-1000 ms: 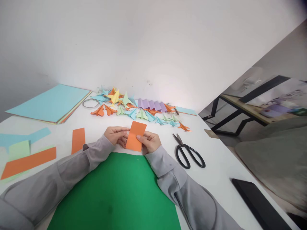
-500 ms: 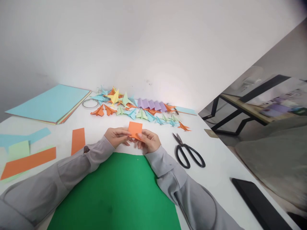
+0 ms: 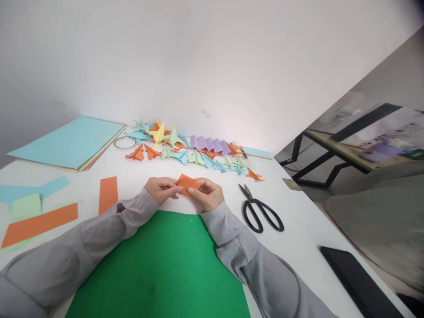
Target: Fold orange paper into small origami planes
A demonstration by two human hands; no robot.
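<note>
A small piece of orange paper (image 3: 187,182) is held up between both hands, turned at a slant, with what looks like a fold along it. My left hand (image 3: 164,188) pinches its left side between thumb and fingers. On the other side my right hand (image 3: 208,193) grips it, the thumb lying across the front. Fingers hide part of its lower edge and its back. Just beyond the hands lie several folded paper cranes (image 3: 195,157) in orange, blue, green and yellow. Below the wrists a green sheet (image 3: 162,265) spreads toward me.
Black-handled scissors (image 3: 256,207) lie open at the right, with a black phone-like slab (image 3: 359,280) nearer me. Orange strips (image 3: 108,194) and other cut paper lie left. Stacked coloured sheets (image 3: 69,143), a wire coil (image 3: 125,142) and pleated purple paper (image 3: 210,145) are at the back by the wall.
The orange paper has gone from an upright square to a lower, slanted, folded-looking shape. Both hands have stayed almost in place, with the right fingers shifted around it.
</note>
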